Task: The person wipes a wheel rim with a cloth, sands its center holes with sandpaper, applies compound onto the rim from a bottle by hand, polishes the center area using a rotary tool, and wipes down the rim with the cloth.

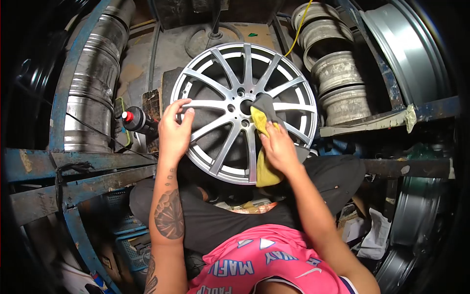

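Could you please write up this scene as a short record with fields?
Main object: silver multi-spoke metal wheel, face up in front of the seated person
Left hand: at the wheel's left edge, fingers over the rim and a spoke
Right hand: holding a yellow and grey cloth against the wheel, right of its hub
Left side: black bottle with a red cap; row of silver metal rims
Right side: row of dusty grey metal rims; thin yellow cable
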`<state>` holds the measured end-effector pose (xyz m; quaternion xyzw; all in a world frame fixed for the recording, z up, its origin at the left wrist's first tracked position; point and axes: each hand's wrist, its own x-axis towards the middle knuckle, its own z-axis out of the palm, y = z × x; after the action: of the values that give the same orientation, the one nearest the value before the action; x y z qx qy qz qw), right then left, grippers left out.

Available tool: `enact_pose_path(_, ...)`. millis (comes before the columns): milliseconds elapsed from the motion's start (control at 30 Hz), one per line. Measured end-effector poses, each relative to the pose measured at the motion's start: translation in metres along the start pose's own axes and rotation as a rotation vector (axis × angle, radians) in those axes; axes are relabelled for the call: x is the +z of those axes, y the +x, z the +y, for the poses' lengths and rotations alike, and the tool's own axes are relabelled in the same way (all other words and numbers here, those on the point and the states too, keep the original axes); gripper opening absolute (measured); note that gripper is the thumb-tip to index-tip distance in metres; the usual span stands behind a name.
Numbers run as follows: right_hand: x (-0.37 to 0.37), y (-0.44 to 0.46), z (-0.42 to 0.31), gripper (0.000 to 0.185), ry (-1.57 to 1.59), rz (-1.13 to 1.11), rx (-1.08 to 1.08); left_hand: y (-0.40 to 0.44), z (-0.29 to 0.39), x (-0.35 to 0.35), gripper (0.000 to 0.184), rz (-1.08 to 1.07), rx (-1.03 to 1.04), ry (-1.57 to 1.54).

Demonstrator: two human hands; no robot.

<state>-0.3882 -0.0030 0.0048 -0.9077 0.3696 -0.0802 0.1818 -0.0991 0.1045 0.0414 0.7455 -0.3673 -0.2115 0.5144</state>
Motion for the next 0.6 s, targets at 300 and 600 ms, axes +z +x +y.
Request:
enact_pose_path(300,0.008,-0.017,-0.016,0.051,0.001,-0.017,-0.092,0.002,-0.007,-0.009,0.024,0.027,0.003,-0.167)
enact_pose_path(600,-0.014,-0.031,-0.012,0.052,0.12,-0.231,0.001,0.007,0.004,-0.008,0.017,0.164,0.012,-0.451)
